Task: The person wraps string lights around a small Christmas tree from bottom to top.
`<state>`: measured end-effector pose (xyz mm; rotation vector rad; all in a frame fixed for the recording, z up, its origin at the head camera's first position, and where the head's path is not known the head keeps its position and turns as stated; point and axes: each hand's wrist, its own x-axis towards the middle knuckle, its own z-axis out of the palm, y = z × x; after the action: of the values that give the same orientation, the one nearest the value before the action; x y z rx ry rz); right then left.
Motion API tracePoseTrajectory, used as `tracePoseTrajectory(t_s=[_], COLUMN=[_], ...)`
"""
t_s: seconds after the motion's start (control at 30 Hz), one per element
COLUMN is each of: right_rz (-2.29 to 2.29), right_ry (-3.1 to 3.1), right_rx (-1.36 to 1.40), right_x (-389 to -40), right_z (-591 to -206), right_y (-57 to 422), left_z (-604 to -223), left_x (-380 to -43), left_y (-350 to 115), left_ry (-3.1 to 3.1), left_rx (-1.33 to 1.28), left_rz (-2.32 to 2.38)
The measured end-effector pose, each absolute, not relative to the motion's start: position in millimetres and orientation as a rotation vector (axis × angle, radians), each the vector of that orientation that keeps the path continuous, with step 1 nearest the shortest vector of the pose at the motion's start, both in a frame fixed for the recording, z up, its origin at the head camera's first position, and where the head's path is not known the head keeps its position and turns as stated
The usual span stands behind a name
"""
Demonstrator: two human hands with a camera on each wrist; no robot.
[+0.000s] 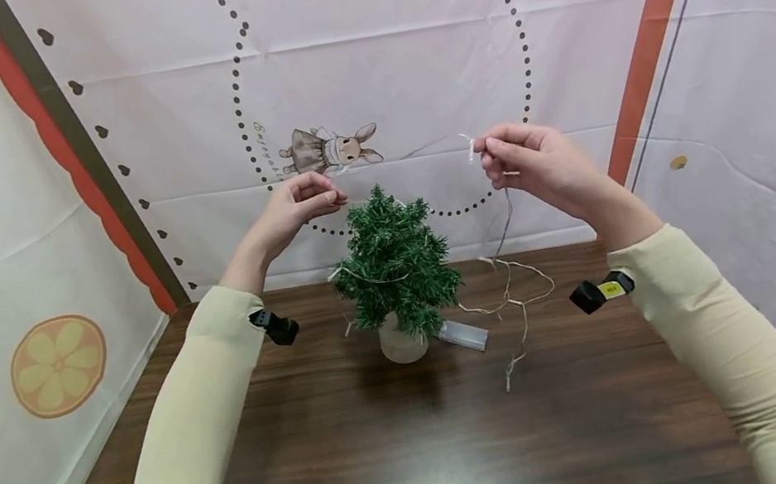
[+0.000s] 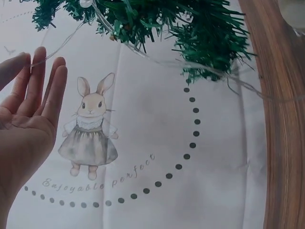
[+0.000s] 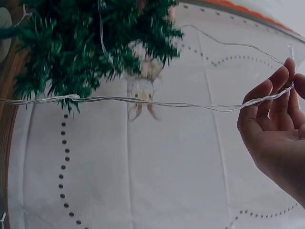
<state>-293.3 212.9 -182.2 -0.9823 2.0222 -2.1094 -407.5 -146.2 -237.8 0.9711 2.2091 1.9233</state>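
Observation:
A small green artificial Christmas tree stands upright in a pale round pot on the table. Clear-wired string lights are draped partly around its branches. My left hand, just left of the treetop, pinches a thin stretch of that wire between thumb and forefinger. Up to the right of the tree, my right hand pinches the string lights near a small white bulb piece. From the right fingers one strand runs back toward the tree and a twisted length hangs down to the table.
A translucent battery box lies at the pot's right side. Loose loops of the light wire spread over the dark wooden table to the right. Behind stands a printed cloth with a rabbit figure; more cloth covers both sides.

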Motion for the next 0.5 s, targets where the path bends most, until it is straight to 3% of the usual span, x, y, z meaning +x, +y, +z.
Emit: tracePoseTrajectory(t_s=[0.23, 0.5], right_rz=[-1.916, -1.624], right_ry=[2.106, 2.223], right_rx=[-1.091, -1.194], right_x=[-283, -276], right_z=[-188, -202], right_y=[197, 182], left_z=[-238, -254], left_x=[-385, -389], left_y=[-157, -167], left_ry=[2.311, 2.348], left_rx=[1.063, 1.154], left_rz=[1.892, 1.935])
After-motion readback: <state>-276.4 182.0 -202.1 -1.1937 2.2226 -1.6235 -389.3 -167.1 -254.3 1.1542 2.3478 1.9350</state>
